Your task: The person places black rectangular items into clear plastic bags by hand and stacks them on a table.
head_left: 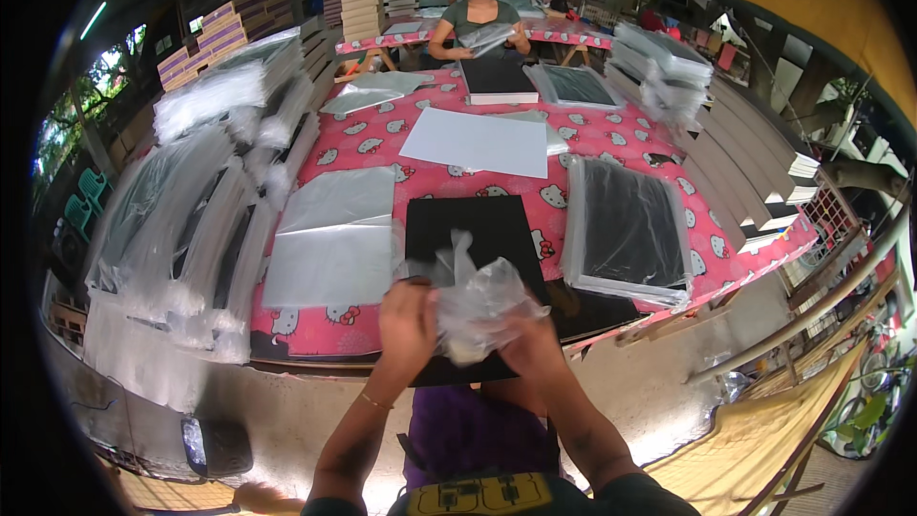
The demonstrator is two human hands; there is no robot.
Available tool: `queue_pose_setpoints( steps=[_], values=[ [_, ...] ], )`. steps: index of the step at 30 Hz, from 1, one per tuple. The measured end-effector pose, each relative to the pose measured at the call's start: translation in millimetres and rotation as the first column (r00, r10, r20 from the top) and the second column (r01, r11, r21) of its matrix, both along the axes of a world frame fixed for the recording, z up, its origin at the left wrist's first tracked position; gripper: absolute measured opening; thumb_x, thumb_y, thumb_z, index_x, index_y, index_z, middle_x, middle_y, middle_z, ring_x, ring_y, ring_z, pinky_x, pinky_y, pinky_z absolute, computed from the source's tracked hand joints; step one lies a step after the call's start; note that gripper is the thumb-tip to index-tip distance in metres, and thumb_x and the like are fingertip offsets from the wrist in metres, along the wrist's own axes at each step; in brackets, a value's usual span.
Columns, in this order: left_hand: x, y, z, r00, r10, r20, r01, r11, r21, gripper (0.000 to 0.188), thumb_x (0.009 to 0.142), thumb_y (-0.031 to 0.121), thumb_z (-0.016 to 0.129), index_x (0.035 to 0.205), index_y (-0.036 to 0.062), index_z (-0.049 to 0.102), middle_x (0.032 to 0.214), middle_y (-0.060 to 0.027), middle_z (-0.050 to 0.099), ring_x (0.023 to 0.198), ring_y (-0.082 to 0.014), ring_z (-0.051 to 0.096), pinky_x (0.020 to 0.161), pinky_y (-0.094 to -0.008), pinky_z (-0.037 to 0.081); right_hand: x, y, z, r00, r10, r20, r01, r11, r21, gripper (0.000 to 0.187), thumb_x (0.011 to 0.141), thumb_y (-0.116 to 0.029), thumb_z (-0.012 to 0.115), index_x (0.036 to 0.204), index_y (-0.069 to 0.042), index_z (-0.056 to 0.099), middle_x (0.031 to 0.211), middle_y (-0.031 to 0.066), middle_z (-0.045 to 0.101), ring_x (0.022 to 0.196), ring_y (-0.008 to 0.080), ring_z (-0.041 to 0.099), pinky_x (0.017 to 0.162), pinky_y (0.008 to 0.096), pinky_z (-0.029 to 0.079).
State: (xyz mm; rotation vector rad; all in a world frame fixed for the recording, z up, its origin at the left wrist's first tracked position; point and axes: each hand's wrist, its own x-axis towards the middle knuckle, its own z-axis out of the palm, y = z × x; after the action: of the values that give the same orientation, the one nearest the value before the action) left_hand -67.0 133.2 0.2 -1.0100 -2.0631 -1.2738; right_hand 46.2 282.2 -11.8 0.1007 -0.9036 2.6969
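Note:
A crumpled clear plastic bag (482, 298) is bunched between my two hands, over the near edge of a black flat board (468, 225). My left hand (409, 317) closes on the bag's left side, and my right hand (528, 336) grips its right side; the fingers are partly blurred. To the left of the board lies a pile of flat clear plastic bags (330, 253). Black boards wrapped in clear plastic (628, 229) form a low stack on the right. Beyond the board rests a large white sheet (478, 141).
Tall stacks of plastic-wrapped boards (167, 220) crowd the left side. Bare board stacks (740, 158) line the right edge of the pink patterned table (373, 139). Across it, a person (482, 24) handles clear plastic behind a black-topped stack (499, 78).

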Motion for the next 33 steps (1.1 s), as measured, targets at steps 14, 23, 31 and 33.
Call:
queue_pose_setpoints(
  steps=[14,23,31,33],
  values=[
    [0,-42,113,0.710,-0.587,0.390,0.633,0.774,0.014,0.055,0.071,-0.006,0.057,0.125,0.0054,0.055,0.090,-0.0152,0.063,0.078,-0.0272,0.061,0.074,-0.0361,0.047,7,53,80,0.930,-0.291,-0.224,-0.063,-0.728,0.682,0.024,0.074,-0.011,0.066,0.098,-0.010,0.064,0.114,0.0124,0.050,0.097,0.0289,0.060,0.075,0.0405,0.055],
    [-22,-58,98,0.915,0.108,-0.389,-0.295,0.837,-0.462,0.040,0.080,0.039,0.067,0.094,0.0013,0.066,0.119,-0.0185,0.055,0.103,-0.0360,0.054,0.088,-0.0522,0.041,59,70,139,0.682,-0.541,-0.492,0.118,-0.582,0.804,0.028,0.080,-0.028,0.068,0.074,-0.001,0.065,0.080,0.0175,0.062,0.072,0.0345,0.063,0.060,0.0402,0.049],
    [11,-75,118,0.497,-0.645,0.580,0.846,0.510,-0.158,0.032,0.078,0.027,0.073,0.080,-0.0024,0.059,0.074,-0.0080,0.059,0.065,-0.0213,0.056,0.059,-0.0326,0.045,56,109,70,0.958,0.153,-0.241,0.030,0.786,0.617,0.039,0.090,-0.045,0.057,0.095,-0.006,0.064,0.108,0.0189,0.059,0.092,0.0322,0.063,0.066,0.0445,0.051],
    [12,-70,105,0.525,-0.695,0.492,0.849,0.472,-0.240,0.032,0.082,0.026,0.070,0.087,-0.0031,0.059,0.079,-0.0084,0.062,0.072,-0.0187,0.061,0.063,-0.0308,0.048,59,106,63,0.917,0.379,-0.122,-0.248,0.784,0.569,0.051,0.090,-0.051,0.054,0.110,-0.003,0.057,0.106,0.0165,0.058,0.092,0.0296,0.061,0.071,0.0402,0.049]
  ],
)
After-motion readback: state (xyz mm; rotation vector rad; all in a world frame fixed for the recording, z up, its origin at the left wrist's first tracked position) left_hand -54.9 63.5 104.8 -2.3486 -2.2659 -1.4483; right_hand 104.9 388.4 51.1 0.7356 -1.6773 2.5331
